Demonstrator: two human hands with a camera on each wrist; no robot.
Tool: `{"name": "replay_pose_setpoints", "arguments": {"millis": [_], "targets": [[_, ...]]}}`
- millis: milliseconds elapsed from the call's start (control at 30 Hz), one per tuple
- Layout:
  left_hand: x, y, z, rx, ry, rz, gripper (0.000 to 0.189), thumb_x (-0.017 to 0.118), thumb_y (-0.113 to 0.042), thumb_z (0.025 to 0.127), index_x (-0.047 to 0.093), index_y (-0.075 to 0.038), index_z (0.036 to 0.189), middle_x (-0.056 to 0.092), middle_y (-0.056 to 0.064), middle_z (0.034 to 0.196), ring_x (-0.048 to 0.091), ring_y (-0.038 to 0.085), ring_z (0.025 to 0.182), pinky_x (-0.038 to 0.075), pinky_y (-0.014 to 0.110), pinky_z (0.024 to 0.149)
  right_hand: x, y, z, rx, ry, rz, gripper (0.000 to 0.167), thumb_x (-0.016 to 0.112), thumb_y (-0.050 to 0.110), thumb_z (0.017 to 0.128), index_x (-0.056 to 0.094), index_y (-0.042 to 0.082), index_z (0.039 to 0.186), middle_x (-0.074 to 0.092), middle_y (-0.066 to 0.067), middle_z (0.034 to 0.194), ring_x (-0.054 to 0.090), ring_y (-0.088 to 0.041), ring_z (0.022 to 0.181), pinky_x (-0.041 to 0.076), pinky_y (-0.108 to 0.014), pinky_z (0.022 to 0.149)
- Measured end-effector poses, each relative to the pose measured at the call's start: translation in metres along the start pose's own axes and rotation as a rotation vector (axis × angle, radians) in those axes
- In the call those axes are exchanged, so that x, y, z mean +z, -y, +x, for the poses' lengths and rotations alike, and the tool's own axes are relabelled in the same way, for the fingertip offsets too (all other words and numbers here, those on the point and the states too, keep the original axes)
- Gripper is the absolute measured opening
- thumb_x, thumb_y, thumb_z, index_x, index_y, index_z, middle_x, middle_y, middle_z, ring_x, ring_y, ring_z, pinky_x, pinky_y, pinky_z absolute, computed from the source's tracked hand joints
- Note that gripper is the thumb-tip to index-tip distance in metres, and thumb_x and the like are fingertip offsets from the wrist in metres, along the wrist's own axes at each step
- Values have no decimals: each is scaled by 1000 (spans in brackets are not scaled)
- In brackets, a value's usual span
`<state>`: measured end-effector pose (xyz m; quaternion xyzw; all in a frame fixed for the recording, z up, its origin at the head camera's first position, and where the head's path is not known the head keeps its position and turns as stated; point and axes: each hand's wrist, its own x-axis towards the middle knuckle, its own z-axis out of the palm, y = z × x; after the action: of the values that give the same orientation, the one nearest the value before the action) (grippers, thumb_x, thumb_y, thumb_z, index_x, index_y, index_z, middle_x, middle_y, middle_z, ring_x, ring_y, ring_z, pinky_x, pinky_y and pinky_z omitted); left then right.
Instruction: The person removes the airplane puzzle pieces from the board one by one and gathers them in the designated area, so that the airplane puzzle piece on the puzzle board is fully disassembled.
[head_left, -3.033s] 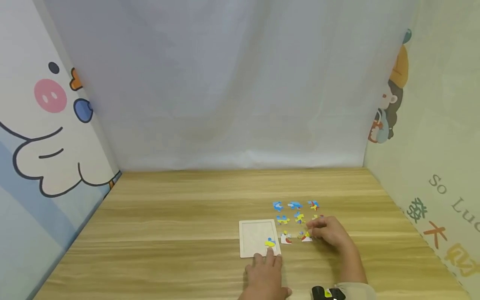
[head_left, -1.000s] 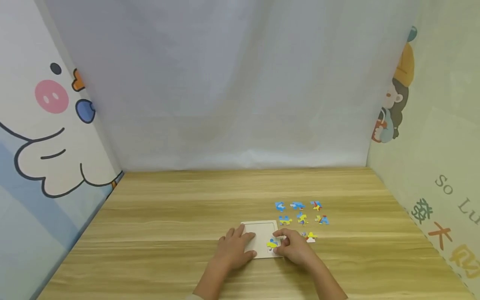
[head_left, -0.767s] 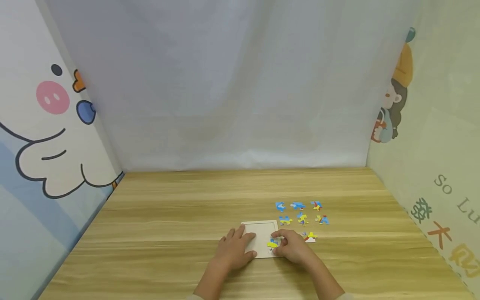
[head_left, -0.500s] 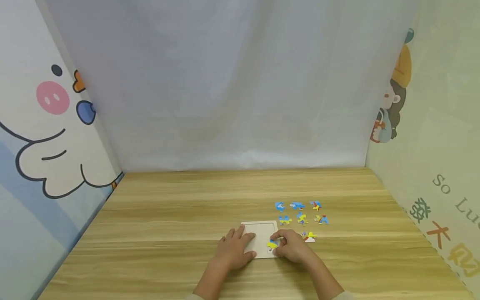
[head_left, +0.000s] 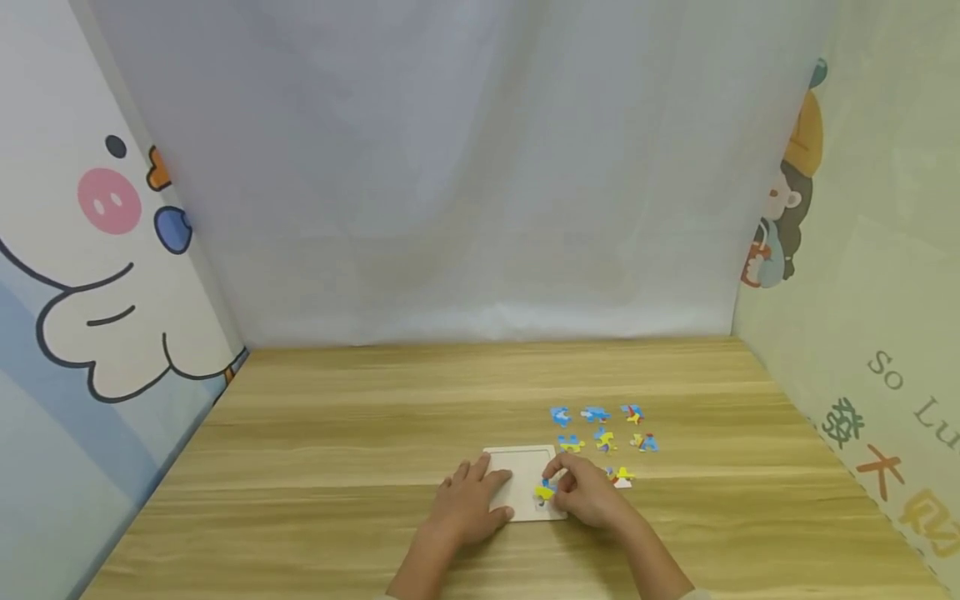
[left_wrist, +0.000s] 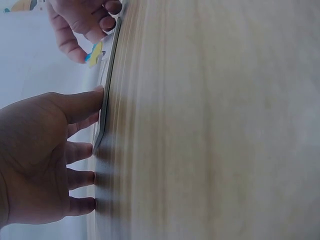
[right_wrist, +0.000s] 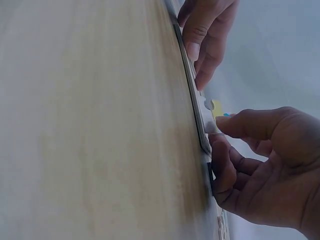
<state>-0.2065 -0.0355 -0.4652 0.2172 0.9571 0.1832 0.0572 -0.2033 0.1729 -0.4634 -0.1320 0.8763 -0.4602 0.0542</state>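
Observation:
A square, pale wooden puzzle tray lies on the table in the head view. Spread along its left side, my left hand rests its fingers on the rim, with the thumb at the front edge. At the tray's right side, my right hand pinches a yellow and blue puzzle piece between thumb and finger. The left wrist view has this puzzle piece tilted up above the tray. Beneath it, a whitish puzzle piece shows in the tray's front right corner in the right wrist view.
Several loose puzzle pieces lie in rows beyond and right of the tray, including a blue one and a yellow one. A white and yellow piece sits partly behind my right hand. A pale curtain hangs behind the wooden table.
Since three seconds ago my left hand has shifted to the tray's left side, and my right hand has come from the loose pieces to the tray. Lately the pinched piece has tilted up slightly.

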Motion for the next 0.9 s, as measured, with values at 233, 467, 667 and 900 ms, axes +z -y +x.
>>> {"name": "replay_pose_setpoints", "arguments": {"millis": [233, 467, 667, 900], "targets": [[0, 0, 1, 1, -5, -7, 48, 63, -37, 86, 55, -16, 129, 36, 18, 143, 32, 44, 127, 30, 63, 95, -5, -4, 5, -46, 55, 105, 26, 53, -12, 75, 56, 1, 97, 52, -1, 64, 45, -11, 55, 38, -21, 49], [1, -1, 1, 6, -10, 2, 47, 63, -37, 86, 55, -16, 128, 37, 18, 142, 33, 45, 126, 31, 63, 94, -10, -8, 3, -27, 72, 239, 27, 52, -8, 75, 57, -4, 102, 52, -2, 66, 46, -13, 59, 39, -22, 52], [1, -2, 0, 6, -10, 7, 47, 63, -37, 86, 55, -17, 128, 37, 18, 142, 33, 44, 126, 32, 62, 94, -12, -11, 0, -20, 72, 232, 26, 54, -8, 75, 58, -5, 100, 52, -1, 66, 45, -11, 57, 39, -21, 52], [1, -2, 0, 4, -10, -16, 47, 64, -35, 86, 55, -16, 128, 37, 18, 142, 32, 45, 127, 31, 63, 94, -24, -12, -7, -22, 27, 261, 27, 54, -7, 75, 59, -7, 102, 51, -2, 66, 44, -11, 56, 37, -21, 50]]}}
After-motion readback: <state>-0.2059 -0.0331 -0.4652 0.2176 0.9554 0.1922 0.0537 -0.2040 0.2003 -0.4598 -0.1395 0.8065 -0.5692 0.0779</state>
